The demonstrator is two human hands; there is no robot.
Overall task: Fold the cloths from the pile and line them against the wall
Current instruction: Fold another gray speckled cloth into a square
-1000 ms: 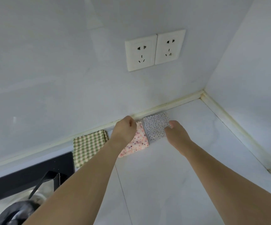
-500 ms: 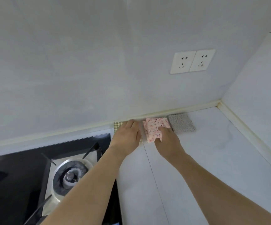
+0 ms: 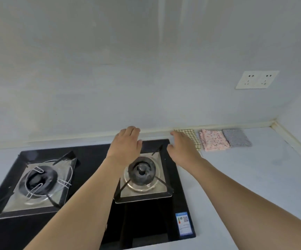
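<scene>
Three folded cloths sit in a row against the base of the wall (image 3: 146,87), all to the right of both hands. Closest: green-and-cream checked folded cloth (image 3: 193,137), partly hidden behind the right hand (image 3: 183,147); whether the hand touches it, can't tell. Next right: pink floral folded cloth (image 3: 213,139), just beside the checked one. Then grey speckled folded cloth (image 3: 236,137), touching or nearly touching the pink one, nearest the wall corner.

Each cloth's long axis runs from the wall out toward the person, far short edge at the wall seam. Row runs along the wall.

Right hand: fingers relaxed and loosely spread, palm down, holding nothing, over the right rear edge of the black glass two-burner gas hob (image 3: 92,222). Left hand (image 3: 126,147): same, fingers loose, empty, above the hob's rear edge over the right burner (image 3: 142,171), well left of the cloths.

Count: 3 cloths, 2 burners, 1 white double wall socket (image 3: 256,79) up right of the hands.
</scene>
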